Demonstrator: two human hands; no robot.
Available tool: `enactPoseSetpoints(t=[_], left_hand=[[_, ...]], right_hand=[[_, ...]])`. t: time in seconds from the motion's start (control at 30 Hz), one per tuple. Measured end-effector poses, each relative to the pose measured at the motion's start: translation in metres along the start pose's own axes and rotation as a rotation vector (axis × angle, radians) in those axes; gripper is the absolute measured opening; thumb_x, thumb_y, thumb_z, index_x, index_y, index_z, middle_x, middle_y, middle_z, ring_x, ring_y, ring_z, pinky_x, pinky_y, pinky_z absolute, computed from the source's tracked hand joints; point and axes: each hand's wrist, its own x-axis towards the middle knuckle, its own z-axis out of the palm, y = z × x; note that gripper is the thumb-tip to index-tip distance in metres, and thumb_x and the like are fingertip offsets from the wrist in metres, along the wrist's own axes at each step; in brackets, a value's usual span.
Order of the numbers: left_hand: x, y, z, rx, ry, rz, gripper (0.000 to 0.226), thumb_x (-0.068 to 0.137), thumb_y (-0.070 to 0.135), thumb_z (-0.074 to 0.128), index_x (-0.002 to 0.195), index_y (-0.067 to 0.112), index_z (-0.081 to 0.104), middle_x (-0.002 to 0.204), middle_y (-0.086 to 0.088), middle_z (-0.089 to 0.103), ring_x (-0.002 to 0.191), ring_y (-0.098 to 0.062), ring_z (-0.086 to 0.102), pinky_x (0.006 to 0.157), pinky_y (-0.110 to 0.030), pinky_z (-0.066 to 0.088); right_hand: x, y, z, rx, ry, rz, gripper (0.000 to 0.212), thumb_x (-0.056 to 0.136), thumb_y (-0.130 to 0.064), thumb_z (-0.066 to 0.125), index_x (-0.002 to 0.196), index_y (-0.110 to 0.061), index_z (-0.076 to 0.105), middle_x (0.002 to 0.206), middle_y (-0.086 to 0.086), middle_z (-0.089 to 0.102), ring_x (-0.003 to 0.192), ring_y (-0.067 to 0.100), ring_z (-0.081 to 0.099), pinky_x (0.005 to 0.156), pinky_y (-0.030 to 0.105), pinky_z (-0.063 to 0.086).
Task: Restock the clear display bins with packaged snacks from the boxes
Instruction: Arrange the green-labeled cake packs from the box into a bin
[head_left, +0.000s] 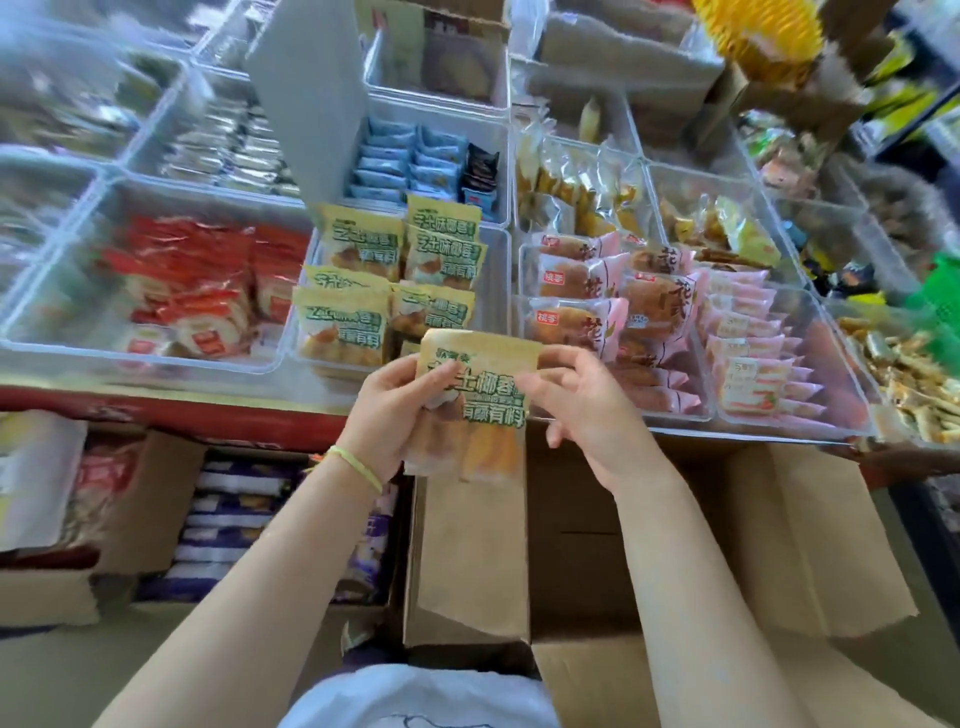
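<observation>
Both my hands hold one yellow snack pack with green lettering (475, 395) above the open cardboard box (779, 525). My left hand (395, 415) grips its left edge, and my right hand (582, 405) pinches its right side. Just beyond the pack stands a clear display bin (496, 280) with several packs of the same yellow kind (358, 312) standing upright in rows. The held pack hovers at the near rim of that bin.
Clear bins cover the counter: red-wrapped bread (197, 291) at left, pink pastry packs (608, 291) and small pink packs (748, 353) at right, blue packs (410, 166) behind. A grey divider (306, 98) stands upright. Another box with purple packs (234, 525) sits low left.
</observation>
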Motion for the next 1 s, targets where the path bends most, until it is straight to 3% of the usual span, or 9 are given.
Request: enactPoseSetpoints(t=[0.17,0.27,0.4,0.47,0.53,0.63,0.77,0.93,1.0], left_hand=[[0.013,0.016,-0.035,-0.058,-0.007,0.003,0.032,0.079,0.022,0.074,0.101,-0.002,0.070,0.108,-0.025,0.071,0.100,-0.034,0.068,0.095,-0.049,0.053],[0.030,0.016,-0.050,-0.005,0.093,-0.008,0.017,0.091,0.023,0.068,0.098,0.008,0.073,0.105,-0.013,0.074,0.102,-0.029,0.068,0.092,-0.045,0.055],[0.062,0.022,-0.078,0.461,0.320,0.073,0.024,0.097,0.018,0.049,0.101,0.018,0.073,0.105,0.003,0.067,0.104,-0.016,0.058,0.079,-0.019,0.046],[0.077,0.016,-0.093,0.792,0.315,0.132,0.028,0.095,0.014,0.048,0.109,0.016,0.072,0.109,-0.004,0.061,0.106,-0.018,0.051,0.081,-0.024,0.041],[0.090,0.008,-0.107,1.161,0.301,0.177,0.031,0.093,0.018,0.050,0.117,0.022,0.070,0.119,-0.009,0.054,0.116,-0.027,0.044,0.100,-0.035,0.038],[0.104,-0.002,-0.121,1.499,0.289,0.255,0.036,0.091,0.024,0.054,0.126,0.030,0.060,0.123,-0.014,0.047,0.118,-0.034,0.039,0.102,-0.043,0.037],[0.110,-0.005,-0.123,1.590,0.326,0.290,0.036,0.091,0.027,0.054,0.126,0.033,0.057,0.123,-0.016,0.047,0.119,-0.036,0.041,0.094,-0.045,0.042],[0.120,-0.002,-0.122,1.563,0.318,0.269,0.034,0.090,0.030,0.055,0.124,0.036,0.057,0.122,-0.013,0.046,0.120,-0.035,0.039,0.092,-0.044,0.043],[0.123,0.000,-0.123,1.576,0.306,0.247,0.036,0.090,0.031,0.056,0.126,0.036,0.057,0.127,-0.014,0.044,0.123,-0.034,0.036,0.094,-0.044,0.042]], right_hand=[[0.020,-0.016,0.054,-0.086,0.045,0.008,0.017,0.096,-0.016,0.066,0.113,-0.016,0.071,0.101,0.003,0.077,0.084,0.013,0.071,0.052,0.021,0.050],[0.039,-0.021,0.068,-0.200,0.153,-0.045,0.012,0.098,-0.015,0.063,0.104,-0.022,0.071,0.097,-0.001,0.076,0.089,0.018,0.072,0.069,0.032,0.059],[0.074,-0.016,0.072,-0.323,0.263,-0.149,0.013,0.099,-0.023,0.063,0.108,-0.024,0.072,0.098,-0.008,0.074,0.097,0.014,0.068,0.087,0.033,0.054],[0.093,-0.010,0.077,-0.355,0.257,-0.163,0.014,0.100,-0.025,0.061,0.109,-0.022,0.071,0.098,-0.010,0.072,0.093,0.011,0.065,0.086,0.030,0.051],[0.115,0.004,0.083,-0.369,0.198,-0.101,0.013,0.100,-0.025,0.060,0.112,-0.023,0.066,0.105,-0.007,0.070,0.095,0.012,0.061,0.087,0.030,0.047],[0.137,0.024,0.090,-0.550,0.158,-0.003,0.034,0.097,-0.031,0.064,0.127,-0.017,0.056,0.123,0.002,0.058,0.110,0.019,0.053,0.093,0.032,0.042],[0.137,0.038,0.095,-0.607,0.084,0.046,0.058,0.091,-0.035,0.072,0.141,-0.023,0.047,0.125,0.006,0.046,0.108,0.018,0.049,0.098,0.033,0.042],[0.146,0.035,0.089,-0.776,0.082,0.022,0.051,0.092,-0.018,0.070,0.139,-0.027,0.052,0.123,0.005,0.043,0.103,0.021,0.050,0.095,0.027,0.039],[0.148,0.034,0.095,-0.884,0.062,0.024,0.051,0.093,-0.013,0.066,0.140,-0.029,0.052,0.131,0.007,0.039,0.102,0.022,0.051,0.096,0.032,0.045]])
